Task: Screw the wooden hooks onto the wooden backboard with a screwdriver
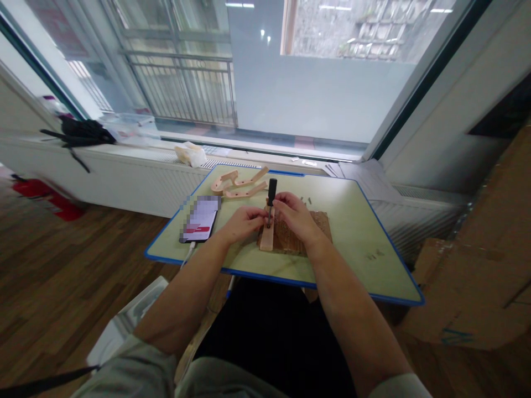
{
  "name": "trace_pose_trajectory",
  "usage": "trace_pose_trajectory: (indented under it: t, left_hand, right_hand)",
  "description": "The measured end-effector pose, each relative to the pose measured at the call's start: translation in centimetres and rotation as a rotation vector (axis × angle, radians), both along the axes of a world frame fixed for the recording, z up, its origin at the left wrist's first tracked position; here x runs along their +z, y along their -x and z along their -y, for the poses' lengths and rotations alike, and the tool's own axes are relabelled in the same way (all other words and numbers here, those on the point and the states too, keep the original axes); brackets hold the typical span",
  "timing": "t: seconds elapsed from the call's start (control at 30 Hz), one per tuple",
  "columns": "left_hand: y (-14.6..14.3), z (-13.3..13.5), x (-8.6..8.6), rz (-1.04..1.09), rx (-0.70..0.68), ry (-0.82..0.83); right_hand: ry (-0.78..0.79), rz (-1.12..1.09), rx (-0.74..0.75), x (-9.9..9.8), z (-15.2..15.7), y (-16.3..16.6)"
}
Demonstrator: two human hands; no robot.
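A screwdriver [272, 190] with a black handle stands upright, its tip down at a hole in a pale wooden piece [267, 239]. That piece lies along the left side of a brown wooden board [292, 237]. My right hand [295, 213] is closed, its fingertips at the screwdriver's shaft just below the handle. From the left, my left hand [244, 222] reaches in with fingers pressed together beside the shaft and the wooden piece's edge. Whatever those left fingertips pinch is too small to make out.
Curved pale wooden parts [238, 185] lie at the table's back left, with a phone [201, 218] on a cable in front of them. Small screws [309, 200] lie behind the board. A blue edge rims the table [360, 249]. Cardboard boxes [468, 265] stand at right.
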State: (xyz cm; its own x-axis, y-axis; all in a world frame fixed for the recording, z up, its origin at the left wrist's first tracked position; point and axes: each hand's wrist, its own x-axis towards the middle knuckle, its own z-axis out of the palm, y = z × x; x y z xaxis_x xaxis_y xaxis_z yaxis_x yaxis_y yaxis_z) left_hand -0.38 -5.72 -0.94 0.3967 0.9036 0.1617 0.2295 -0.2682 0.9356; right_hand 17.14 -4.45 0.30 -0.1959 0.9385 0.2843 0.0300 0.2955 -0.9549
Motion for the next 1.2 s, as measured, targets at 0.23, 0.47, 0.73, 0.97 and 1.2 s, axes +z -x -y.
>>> trace_pose_trajectory:
  t: [0.23, 0.47, 0.73, 0.97, 1.2]
  left_hand:
    - [-1.0, -0.2, 0.7, 0.028, 0.120, -0.157]
    - [-1.7, -0.3, 0.2, 0.049, 0.054, -0.157]
    - [0.6, -0.5, 0.4, -0.149, 0.415, -0.230]
    - [2.2, 0.3, -0.3, -0.971, 0.437, -0.391]
    - [1.3, -1.4, 0.0, -0.950, 0.527, -0.200]
  right_hand:
    - [0.025, 0.040, 0.021, 0.2, 0.3, -0.1]
    - [0.067, 0.003, 0.075, 0.5, 0.5, -0.3]
    - [0.073, 0.035, -0.020, 0.9, 0.5, -0.5]
    - [0.117, -0.040, -0.098, 0.8, 0.1, -0.6]
    - [0.077, 0.003, -0.077, 0.1, -0.2, -0.5]
